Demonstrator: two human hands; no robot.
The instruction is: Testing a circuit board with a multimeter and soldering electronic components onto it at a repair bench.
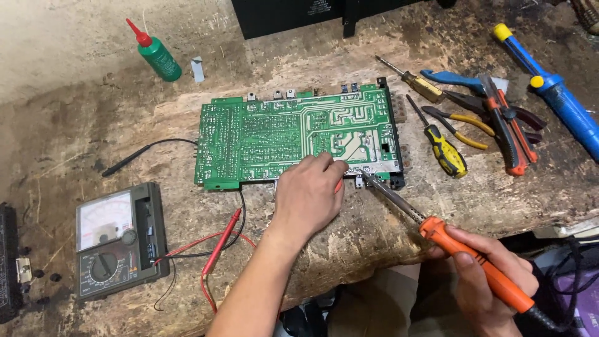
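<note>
A large green circuit board (274, 134) lies solder side up on a worn wooden bench (81, 125). My left hand (307, 193) rests at the board's near edge with its fingers curled, and something thin and red shows under them at that edge. An orange-handled soldering iron (474, 262) is gripped in my right hand (493, 274) at the lower right. The iron's metal tip (368, 178) touches the board's near right edge, just beside my left fingers.
An analogue multimeter (118, 240) with red probe (224, 240) and black probe (134, 156) sits at the left. A green bottle with a red nozzle (157, 55) stands at the back. Screwdrivers (444, 150), pliers (499, 122) and a blue desoldering pump (555, 93) lie at the right.
</note>
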